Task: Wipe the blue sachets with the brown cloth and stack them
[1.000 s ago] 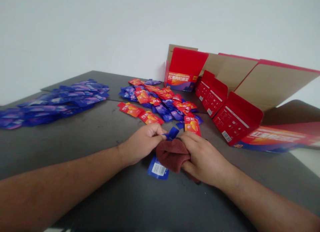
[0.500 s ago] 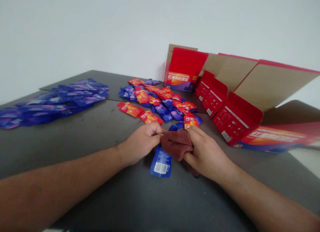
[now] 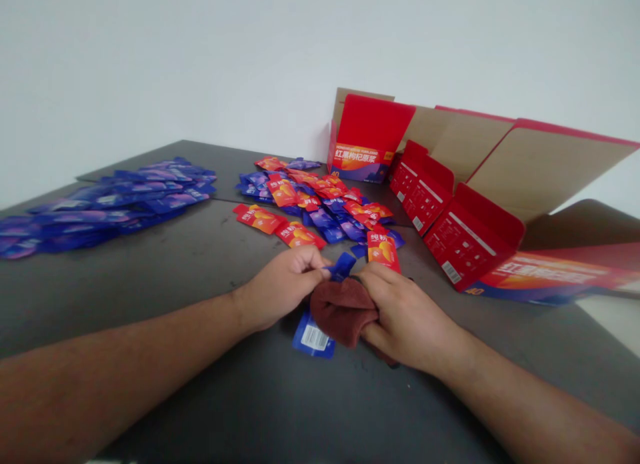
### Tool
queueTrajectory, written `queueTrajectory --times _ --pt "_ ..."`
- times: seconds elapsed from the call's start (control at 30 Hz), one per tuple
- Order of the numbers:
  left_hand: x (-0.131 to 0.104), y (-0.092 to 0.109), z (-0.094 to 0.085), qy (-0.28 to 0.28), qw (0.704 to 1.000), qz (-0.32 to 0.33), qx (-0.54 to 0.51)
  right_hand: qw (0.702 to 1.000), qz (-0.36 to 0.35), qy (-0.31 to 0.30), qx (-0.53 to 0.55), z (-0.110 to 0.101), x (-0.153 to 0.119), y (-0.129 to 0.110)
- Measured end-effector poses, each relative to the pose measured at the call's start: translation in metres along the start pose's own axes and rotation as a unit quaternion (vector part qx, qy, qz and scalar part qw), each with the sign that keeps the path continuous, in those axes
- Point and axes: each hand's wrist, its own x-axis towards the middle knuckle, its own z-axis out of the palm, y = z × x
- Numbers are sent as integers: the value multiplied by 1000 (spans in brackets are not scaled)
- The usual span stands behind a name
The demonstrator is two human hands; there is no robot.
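Over the near middle of the dark table [image 3: 240,397], in the head view, a blue sachet [image 3: 314,341] lies with its long axis running away from the person, leaning a little right at the far end. Its barcode end points toward the person; a brown cloth [image 3: 345,311] covers its middle. Whether it touches the tabletop I cannot tell. The left hand [image 3: 285,283] is closed, thumb and forefinger pinching the sachet's left edge near the far end. The right hand [image 3: 407,311] is clamped on the cloth, fingers folded over it and thumb beneath, just beside the left. Just beyond the right hand lies a red sachet [image 3: 383,249], near a mixed heap of red and blue sachets [image 3: 325,201]. Blue sachets are piled farther left [image 3: 125,201]; open red cartons [image 3: 475,234] stand at right.
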Motion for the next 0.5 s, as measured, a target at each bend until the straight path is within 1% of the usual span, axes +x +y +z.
queueTrajectory --times 0.07,0.23,0.4,0.43,0.5 --pt "0 2 0 -2 1000 5 3 1000 -19 -16 8 0 -1 -1" --pt "0 0 0 4 1000 -10 -1 999 34 30 -20 -1 0 -1" --pt "0 1 0 -5 1000 5 12 999 -25 -20 7 0 -2 -3" --pt "0 1 0 -3 1000 4 11 1000 -23 -17 5 0 -2 -3" --pt "0 1 0 1 1000 -4 2 1000 5 10 -12 0 -2 -2"
